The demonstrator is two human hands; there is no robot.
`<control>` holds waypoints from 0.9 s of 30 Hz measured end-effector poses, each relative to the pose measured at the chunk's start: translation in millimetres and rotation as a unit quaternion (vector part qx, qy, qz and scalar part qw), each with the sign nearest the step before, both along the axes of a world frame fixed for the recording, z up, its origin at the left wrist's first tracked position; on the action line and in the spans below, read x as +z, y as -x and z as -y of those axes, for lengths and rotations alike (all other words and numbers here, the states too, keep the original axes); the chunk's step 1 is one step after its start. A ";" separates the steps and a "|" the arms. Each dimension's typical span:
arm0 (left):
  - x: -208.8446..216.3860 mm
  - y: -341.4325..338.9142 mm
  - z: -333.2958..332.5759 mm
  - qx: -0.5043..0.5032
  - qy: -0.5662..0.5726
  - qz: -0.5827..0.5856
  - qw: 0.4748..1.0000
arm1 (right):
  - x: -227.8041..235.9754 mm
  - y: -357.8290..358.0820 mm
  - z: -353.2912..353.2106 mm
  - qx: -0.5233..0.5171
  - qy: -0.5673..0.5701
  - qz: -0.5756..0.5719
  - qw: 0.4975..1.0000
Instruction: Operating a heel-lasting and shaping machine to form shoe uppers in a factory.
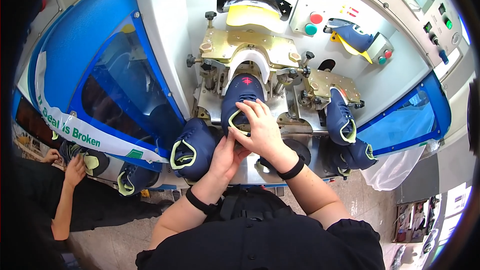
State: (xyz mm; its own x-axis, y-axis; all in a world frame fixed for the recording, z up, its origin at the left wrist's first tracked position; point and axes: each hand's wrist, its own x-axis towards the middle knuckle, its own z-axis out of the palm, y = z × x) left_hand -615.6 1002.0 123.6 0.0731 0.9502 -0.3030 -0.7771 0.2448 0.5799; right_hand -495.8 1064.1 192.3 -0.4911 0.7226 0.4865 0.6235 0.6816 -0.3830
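A navy shoe upper [234, 101] with lime lining and a red mark on its toe points away from me, its toe end at the curved white pad [256, 60] under a brass-coloured plate [250, 43]. My left hand [229, 158] grips the heel end from the near left side, fingers bent and partly hidden. Over the collar and lacing lies my right hand [260, 132], its fingers curled onto the shoe from the right. Close beside my left wrist rests another navy shoe [202, 137], its opening facing me.
At a second station on the right sits a navy shoe [337, 112], with another shoe [361, 156] nearer me. Red and green buttons [313, 23] are on the back panel. Blue windowed guards [75, 65] flank the machine. A co-worker's hand [75, 171] is by a shoe at left.
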 end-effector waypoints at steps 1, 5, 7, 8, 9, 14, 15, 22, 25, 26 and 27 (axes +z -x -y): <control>-2.5 -0.1 0.1 0.004 -0.004 0.002 1.000 | -0.2 0.2 0.9 0.000 0.000 0.000 1.000; -8.0 -1.8 2.2 0.013 0.008 0.006 1.000 | -3.0 -0.4 -0.6 -0.002 0.008 0.009 1.000; -8.6 -3.2 3.6 0.024 0.008 0.014 1.000 | -4.1 -1.7 -3.7 -0.005 0.017 0.014 1.000; -8.8 -2.4 2.7 0.023 0.008 0.014 1.000 | -2.4 -1.1 -9.6 -0.007 0.012 0.027 1.000; -7.8 -1.4 1.7 0.016 0.020 0.002 1.000 | -0.4 -1.1 -14.9 -0.010 0.009 0.041 0.999; -12.2 -4.6 0.2 0.020 0.031 -0.010 0.999 | 2.2 2.6 -39.4 -0.031 0.096 0.134 0.986; -15.5 -4.8 0.0 0.021 0.031 -0.010 0.999 | 0.2 3.8 -42.2 -0.025 0.119 0.143 0.982; -31.5 -6.5 4.7 0.045 0.027 0.004 0.999 | -5.2 9.5 -38.6 -0.046 0.093 0.222 0.970; -33.4 -9.0 6.7 0.050 0.022 0.012 0.998 | -6.2 8.7 -38.1 -0.046 0.085 0.226 0.969; -33.5 -10.0 7.3 0.053 0.025 0.009 0.998 | -7.4 8.5 -38.3 -0.046 0.085 0.224 0.970; -33.9 -11.1 7.9 0.053 0.025 0.008 0.998 | -8.7 7.8 -38.4 -0.046 0.082 0.226 0.969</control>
State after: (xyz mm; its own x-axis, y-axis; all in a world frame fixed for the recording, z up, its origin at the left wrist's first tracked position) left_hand -604.5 994.1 89.7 -0.0214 0.9367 -0.3495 -0.8085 0.1894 0.5572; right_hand -503.7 1102.5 183.5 -0.5569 0.8232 0.1108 0.8086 0.5678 -0.1543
